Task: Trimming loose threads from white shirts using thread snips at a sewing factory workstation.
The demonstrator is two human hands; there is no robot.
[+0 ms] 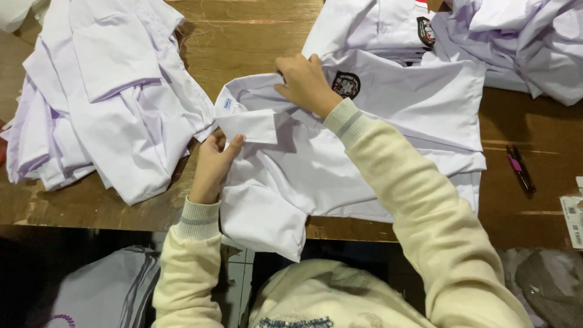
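A white short-sleeved shirt (388, 121) with a round dark chest badge lies spread on the wooden table (243, 36), its collar pointing left. My left hand (212, 164) pinches the near collar point between thumb and fingers. My right hand (303, 82) presses down on the far side of the collar, fingers curled over the cloth. One sleeve hangs over the table's front edge. Both my arms wear cream knit sleeves.
A heap of white shirts (103, 91) lies at the left. More white shirts (516, 36) are piled at the back right. A dark pen with a pink clip (520, 169) and a paper tag (572, 220) rest at the right edge. Bags sit under the table.
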